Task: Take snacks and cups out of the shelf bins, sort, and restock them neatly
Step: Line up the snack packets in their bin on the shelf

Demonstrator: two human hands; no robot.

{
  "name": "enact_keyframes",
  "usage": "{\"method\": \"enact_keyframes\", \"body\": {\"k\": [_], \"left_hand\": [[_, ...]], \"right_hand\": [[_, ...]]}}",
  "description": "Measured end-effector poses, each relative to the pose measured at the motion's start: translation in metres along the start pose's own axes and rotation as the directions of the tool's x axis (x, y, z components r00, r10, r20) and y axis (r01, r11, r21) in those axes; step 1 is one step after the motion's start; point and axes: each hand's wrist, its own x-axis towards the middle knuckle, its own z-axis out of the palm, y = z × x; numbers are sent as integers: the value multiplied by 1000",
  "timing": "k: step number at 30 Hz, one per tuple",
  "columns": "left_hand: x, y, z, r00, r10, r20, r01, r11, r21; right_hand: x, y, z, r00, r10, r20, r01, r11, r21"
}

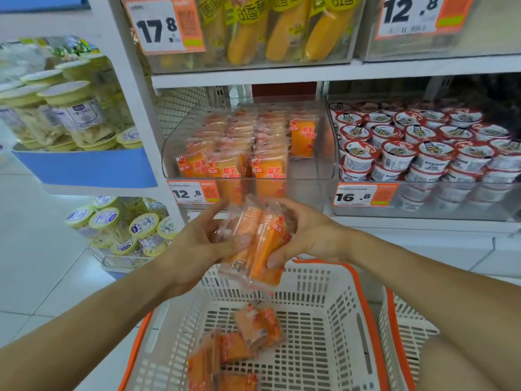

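Observation:
Both hands hold a small stack of orange snack packets (258,244) above a white basket with an orange rim (332,320). My left hand (194,246) grips the stack from the left, thumb across its front. My right hand (307,230) grips it from the right, thumb on the lower edge. Several more orange packets (239,348) lie loose on the basket floor. Straight ahead, a clear shelf bin (318,170) holds rows of the same orange packets (242,148), with a gap at its front right. To its right, a bin of red-and-white cups (423,148) is stacked full.
A second white basket (406,334) stands at the right. Price tags read 12.8 (193,191) and 16.8 (363,194). Yellow packets (282,26) fill the upper shelf bin. Yellow-lidded jars (70,108) crowd the blue display at the left. White tiled floor lies below left.

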Motion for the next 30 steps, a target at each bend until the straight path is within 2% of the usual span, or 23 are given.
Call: {"method": "enact_keyframes", "body": {"k": [4,6,9,14,16,19,21,23,26,30], "left_hand": [[2,4,-4,998,-41,55,45,996,-79],[5,7,-5,990,-126,58,133,980,-151],[6,7,-3,961,-258,98,272,949,-161],[10,13,2,949,-292,121,314,918,-241],[10,9,-5,931,-315,182,354,901,-252],[13,0,-18,900,-353,256,420,859,-294],[15,-5,-21,907,-374,194,418,860,-292],[14,-6,-17,920,-376,111,392,893,-220],[12,-9,-9,954,-293,56,298,949,-107],[7,0,4,979,-197,56,204,954,-220]], "right_hand": [[-6,-2,-5,998,-58,14,60,994,-93],[-7,0,-8,997,-73,14,74,988,-132],[-11,2,-7,991,-135,-23,127,966,-225],[-17,-2,-10,978,-204,-55,171,918,-358],[-21,-6,-14,981,-192,-25,165,897,-409],[-32,-14,-21,996,-84,4,75,869,-490],[-40,-18,-29,1000,-2,17,10,882,-470],[-46,-19,-37,999,38,16,-29,921,-388],[-48,-19,-40,997,79,25,-70,965,-252],[-43,-17,-31,998,60,-17,-63,981,-184]]}}
